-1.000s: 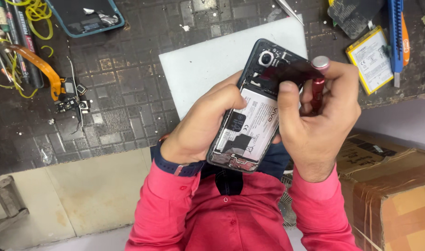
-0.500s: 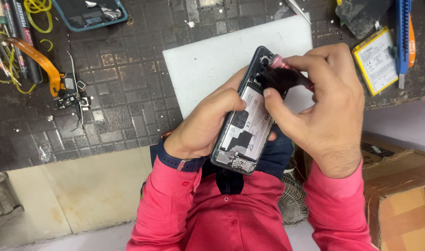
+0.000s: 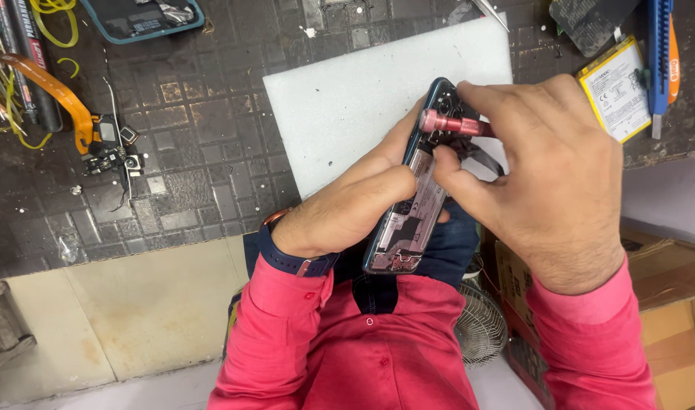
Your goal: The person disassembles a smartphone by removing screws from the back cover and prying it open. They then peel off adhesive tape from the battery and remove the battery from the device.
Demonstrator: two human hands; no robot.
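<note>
Since half a second ago the red screwdriver (image 3: 448, 123) has swung from tip-hidden under the right hand to lying nearly level across the phone's top, and the right hand (image 3: 549, 178) has slid up over it.

The opened phone (image 3: 408, 205) is held above the desk edge, tilted on its long axis, back cover off: dark teal frame, pale shield plate, small board parts exposed at the lower end. Screwdriver is a short metallic pink-red cylinder with a knurled grip, pinched between right thumb and fingers, which are curled tight round it; its tip is hidden. Left hand (image 3: 347, 209) is wrapped round the phone's left edge, fingers closed on the frame, thumb over the plate.

Behind the phone lies a white foam pad (image 3: 347, 99), matte, rectangular. It rests on a dark rubber grid mat (image 3: 188, 152), worn and dusty. Far left: orange flex ribbon (image 3: 55, 95) and small camera modules (image 3: 116, 152). Top left, a teal phone shell (image 3: 139, 17). Right: yellow-edged flat battery (image 3: 615, 89), and touching its right edge, a blue utility knife (image 3: 659, 53). Cardboard box (image 3: 674, 304) below right. The right hand blocks the phone's upper right corner.
</note>
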